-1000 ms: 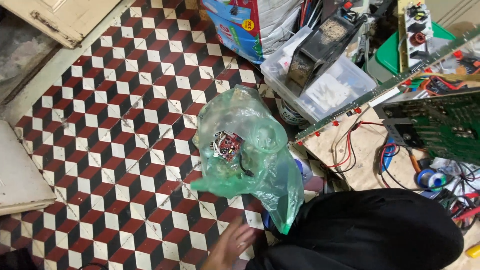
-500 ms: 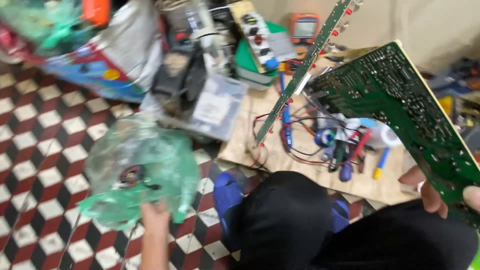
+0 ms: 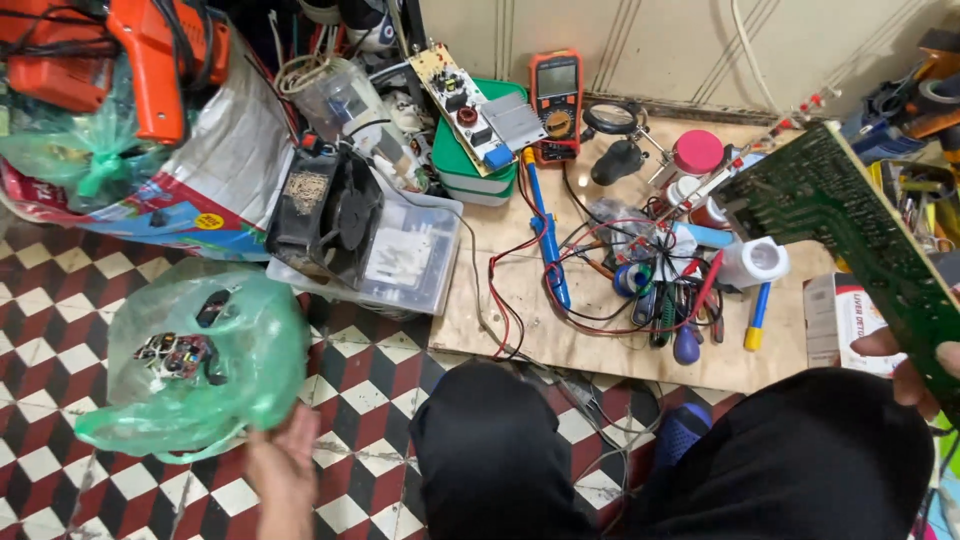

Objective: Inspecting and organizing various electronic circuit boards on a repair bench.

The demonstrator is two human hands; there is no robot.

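My left hand [image 3: 282,468] reaches down to the tiled floor and touches the lower edge of a green plastic bag [image 3: 200,360] with small dark electronic parts inside; whether it grips the bag is unclear. My right hand [image 3: 915,372] at the right edge holds a large green circuit board [image 3: 850,230] tilted up over the plywood work board [image 3: 620,340]. My knees in black trousers [image 3: 700,460] fill the bottom of the view.
On the plywood lie red and black wires [image 3: 600,270], screwdrivers [image 3: 690,320], a blue soldering iron [image 3: 545,240], an orange multimeter [image 3: 556,100] and a pink-capped jar [image 3: 697,152]. A clear bin with a black fan [image 3: 330,215] stands left. An orange tool [image 3: 150,60] tops a pile.
The view swung from the floor to the work board. The green bag now lies further left, my left hand stays at its edge, and my right hand has raised the circuit board.
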